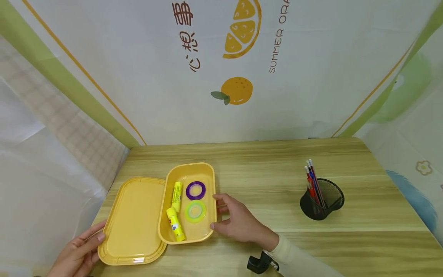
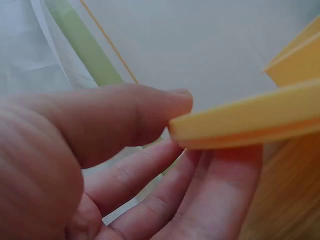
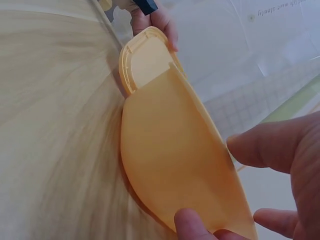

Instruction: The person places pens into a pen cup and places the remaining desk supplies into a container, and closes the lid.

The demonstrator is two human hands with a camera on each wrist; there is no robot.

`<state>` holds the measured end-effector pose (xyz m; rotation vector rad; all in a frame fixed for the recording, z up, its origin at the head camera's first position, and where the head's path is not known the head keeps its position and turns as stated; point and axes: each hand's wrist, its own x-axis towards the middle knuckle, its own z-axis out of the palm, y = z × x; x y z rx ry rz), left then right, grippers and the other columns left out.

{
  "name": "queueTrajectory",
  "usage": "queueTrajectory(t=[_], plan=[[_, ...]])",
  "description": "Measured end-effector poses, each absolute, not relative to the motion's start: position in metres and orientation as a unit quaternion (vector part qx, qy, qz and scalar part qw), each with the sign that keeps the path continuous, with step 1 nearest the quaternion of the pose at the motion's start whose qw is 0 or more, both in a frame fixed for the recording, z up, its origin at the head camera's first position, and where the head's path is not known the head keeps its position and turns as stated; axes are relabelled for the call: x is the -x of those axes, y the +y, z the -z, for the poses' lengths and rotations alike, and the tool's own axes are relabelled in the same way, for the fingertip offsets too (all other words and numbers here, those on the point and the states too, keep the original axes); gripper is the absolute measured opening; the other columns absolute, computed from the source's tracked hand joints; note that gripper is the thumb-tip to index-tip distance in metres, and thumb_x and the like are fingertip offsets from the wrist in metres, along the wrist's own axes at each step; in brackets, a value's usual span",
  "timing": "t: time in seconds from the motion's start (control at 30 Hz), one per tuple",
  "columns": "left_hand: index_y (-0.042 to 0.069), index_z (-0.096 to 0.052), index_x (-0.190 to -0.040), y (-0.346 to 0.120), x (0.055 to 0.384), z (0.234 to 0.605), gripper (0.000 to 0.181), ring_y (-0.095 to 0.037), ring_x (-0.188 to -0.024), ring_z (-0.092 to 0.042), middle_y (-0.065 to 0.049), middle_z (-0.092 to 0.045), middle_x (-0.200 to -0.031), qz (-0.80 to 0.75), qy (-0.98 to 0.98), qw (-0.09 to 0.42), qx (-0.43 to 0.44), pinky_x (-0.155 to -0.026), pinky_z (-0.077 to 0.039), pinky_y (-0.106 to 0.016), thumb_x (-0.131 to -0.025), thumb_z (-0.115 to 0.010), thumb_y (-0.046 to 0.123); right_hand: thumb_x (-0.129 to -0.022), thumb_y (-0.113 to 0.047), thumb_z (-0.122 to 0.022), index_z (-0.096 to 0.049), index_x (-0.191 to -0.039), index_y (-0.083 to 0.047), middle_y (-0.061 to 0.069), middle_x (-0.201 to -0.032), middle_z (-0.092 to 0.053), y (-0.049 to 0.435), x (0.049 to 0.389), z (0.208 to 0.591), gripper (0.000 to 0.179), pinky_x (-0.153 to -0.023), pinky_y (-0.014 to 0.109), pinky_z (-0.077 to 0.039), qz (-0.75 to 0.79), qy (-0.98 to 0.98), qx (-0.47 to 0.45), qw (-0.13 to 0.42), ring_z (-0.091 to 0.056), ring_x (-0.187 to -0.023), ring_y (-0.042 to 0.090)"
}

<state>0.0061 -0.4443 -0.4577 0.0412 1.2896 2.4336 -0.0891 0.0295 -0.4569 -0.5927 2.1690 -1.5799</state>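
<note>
In the head view my left hand [image 1: 77, 250] pinches the left edge of a flat yellow lid [image 1: 133, 223]. The left wrist view has the thumb above the lid's edge [image 2: 245, 117] and fingers underneath. My right hand [image 1: 238, 221] grips the right side of an open yellow box [image 1: 202, 173], thumb and fingertips at its rim and wall. Inside the box lie two yellow glue sticks [image 1: 175, 225], a purple tape roll [image 1: 189, 197] and a green tape roll [image 1: 189, 218]. From the right wrist, only the box's outer wall [image 3: 170, 150] shows, with the lid beyond it.
A black mesh pen holder [image 1: 313, 211], tilted, stands on the right of the wooden table [image 1: 263, 169] with several pencils and pens [image 1: 313, 184] in it. A printed cloth [image 1: 294, 107] hangs behind the table. The lid's right edge meets the box's left side.
</note>
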Motion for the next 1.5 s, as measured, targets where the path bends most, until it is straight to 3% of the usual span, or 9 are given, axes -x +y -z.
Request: queueTrajectory(t=[0.23, 0.4, 0.63, 0.97, 1.1, 1.33, 1.5], plan=[[0.018, -0.067, -0.144, -0.433, -0.004, 0.442, 0.058, -0.02, -0.116, -0.074, -0.005, -0.072, -0.136, -0.869, 0.467, 0.16, -0.042, -0.092, -0.062, -0.029, -0.112, -0.026, -0.008, -0.091, -0.022, -0.083, -0.049, -0.153, -0.004, 0.014, -0.135, -0.061, 0.032, 0.092, 0.45, 0.073, -0.086, 0.022, -0.06, 0.559, 0.781, 0.209, 0.183, -0.064, -0.117, 0.024], [0.013, -0.064, -0.147, -0.422, -0.002, 0.429, 0.059, -0.021, -0.121, -0.072, -0.007, -0.07, -0.14, -0.872, 0.465, 0.135, -0.07, -0.096, -0.06, -0.031, -0.111, -0.024, -0.012, -0.092, -0.018, -0.081, -0.053, -0.148, 0.0, 0.016, -0.128, -0.063, 0.034, 0.096, 0.444, 0.066, -0.086, 0.025, -0.061, 0.572, 0.778, 0.206, 0.158, -0.064, -0.111, 0.023], [0.012, -0.069, -0.141, -0.405, 0.0, 0.412, 0.056, -0.017, -0.116, -0.073, -0.005, -0.074, -0.132, -0.853, 0.517, 0.068, -0.028, -0.091, -0.063, -0.031, -0.107, -0.034, -0.017, -0.093, -0.018, -0.081, -0.058, -0.145, -0.002, 0.016, -0.129, -0.065, 0.035, 0.102, 0.438, 0.06, -0.088, 0.026, -0.061, 0.581, 0.777, 0.203, 0.131, -0.066, -0.11, 0.024], [0.011, -0.073, -0.134, -0.377, 0.0, 0.392, 0.051, -0.017, -0.106, -0.077, -0.005, -0.078, -0.122, -0.823, 0.568, 0.008, 0.005, -0.083, -0.064, -0.029, -0.104, -0.044, -0.019, -0.097, -0.022, -0.077, -0.058, -0.146, -0.005, 0.015, -0.136, -0.068, 0.033, 0.104, 0.429, 0.055, -0.098, 0.035, -0.061, 0.602, 0.756, 0.213, 0.145, -0.069, -0.121, 0.028], [0.009, -0.073, -0.135, -0.365, -0.001, 0.385, 0.051, -0.017, -0.106, -0.077, -0.006, -0.078, -0.122, -0.82, 0.572, -0.005, -0.005, -0.083, -0.064, -0.029, -0.103, -0.045, -0.02, -0.098, -0.022, -0.075, -0.056, -0.147, -0.003, 0.018, -0.139, -0.066, 0.029, 0.105, 0.426, 0.056, -0.1, 0.035, -0.061, 0.618, 0.739, 0.218, 0.157, -0.068, -0.123, 0.029], [0.006, -0.073, -0.134, -0.337, 0.001, 0.368, 0.051, -0.014, -0.105, -0.077, -0.004, -0.079, -0.118, -0.78, 0.624, -0.047, -0.002, -0.084, -0.063, -0.025, -0.098, -0.053, -0.023, -0.098, -0.026, -0.075, -0.058, -0.146, -0.008, 0.009, -0.138, -0.069, 0.017, 0.105, 0.418, 0.054, -0.101, 0.033, -0.059, 0.641, 0.714, 0.228, 0.165, -0.068, -0.123, 0.025], [0.003, -0.074, -0.131, -0.31, 0.007, 0.36, 0.047, -0.013, -0.098, -0.077, -0.003, -0.08, -0.115, -0.752, 0.654, -0.077, 0.015, -0.082, -0.063, -0.023, -0.095, -0.06, -0.023, -0.099, -0.022, -0.076, -0.059, -0.145, -0.005, 0.011, -0.14, -0.069, 0.011, 0.106, 0.412, 0.052, -0.099, 0.03, -0.06, 0.655, 0.7, 0.228, 0.171, -0.069, -0.124, 0.027]])
